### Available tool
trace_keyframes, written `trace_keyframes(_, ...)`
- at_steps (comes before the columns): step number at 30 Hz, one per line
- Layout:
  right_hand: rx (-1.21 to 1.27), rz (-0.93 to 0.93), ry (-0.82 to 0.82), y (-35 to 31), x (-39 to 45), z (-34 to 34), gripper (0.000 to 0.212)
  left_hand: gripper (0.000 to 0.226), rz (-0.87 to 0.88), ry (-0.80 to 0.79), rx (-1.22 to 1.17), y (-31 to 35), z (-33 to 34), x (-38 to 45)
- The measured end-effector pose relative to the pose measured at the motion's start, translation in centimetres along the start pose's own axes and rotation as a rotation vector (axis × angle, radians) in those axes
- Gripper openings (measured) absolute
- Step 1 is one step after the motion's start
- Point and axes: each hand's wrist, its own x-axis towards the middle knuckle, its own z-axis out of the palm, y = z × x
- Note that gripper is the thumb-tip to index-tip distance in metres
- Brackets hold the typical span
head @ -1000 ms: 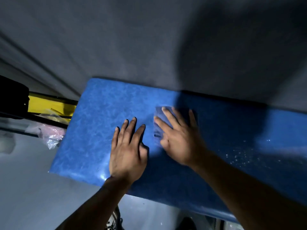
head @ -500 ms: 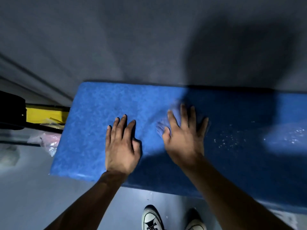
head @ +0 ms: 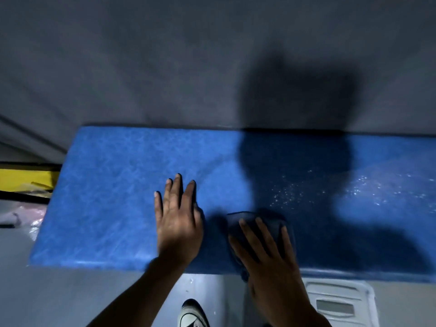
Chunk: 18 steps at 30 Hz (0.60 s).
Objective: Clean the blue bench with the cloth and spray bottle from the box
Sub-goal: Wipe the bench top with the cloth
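The blue bench (head: 113, 197) runs across the middle of the view against a grey wall. My left hand (head: 177, 223) lies flat on it, palm down, fingers apart, holding nothing. My right hand (head: 264, 253) presses a dark blue cloth (head: 245, 218) flat onto the bench near its front edge, fingers spread over it. Spray droplets (head: 290, 192) glisten on the bench to the right of the cloth. The spray bottle is out of view.
A white plastic box (head: 339, 303) stands on the floor under the bench's front edge at the lower right. A yellow and black frame (head: 26, 180) and a clear plastic bag (head: 35, 215) lie left of the bench. My white shoe (head: 192, 315) shows below.
My right hand has dragged the cloth from the bench's middle back toward the front edge. The view has shifted right, so more wet bench and the white box show. The left hand stayed flat.
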Motion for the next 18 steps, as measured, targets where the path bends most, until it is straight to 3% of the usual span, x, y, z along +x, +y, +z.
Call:
trace_keyframes(2, -0.040, -0.056, 0.026, 1.1, 0.8, 0.2, 0.091, 0.050, 0.045, 0.039, 0.026, 2.2, 1.4, -0.5)
trace_keyframes(5, -0.059, -0.176, 0.090, 3.5, 2.8, 0.5, 0.072, 0.051, -0.008, 0.041, 0.089, 4.3, 2.8, -0.9)
trace_keyframes(8, -0.083, -0.235, 0.060, 5.9, 5.6, 0.3, 0.070, 0.052, -0.007, 0.088, 0.118, 4.2, 3.4, -1.1)
trace_keyframes(18, 0.026, 0.064, 0.021, 11.1, 16.9, -1.4, 0.072, 0.058, -0.032, 0.103, 0.118, 3.9, 4.3, -0.9)
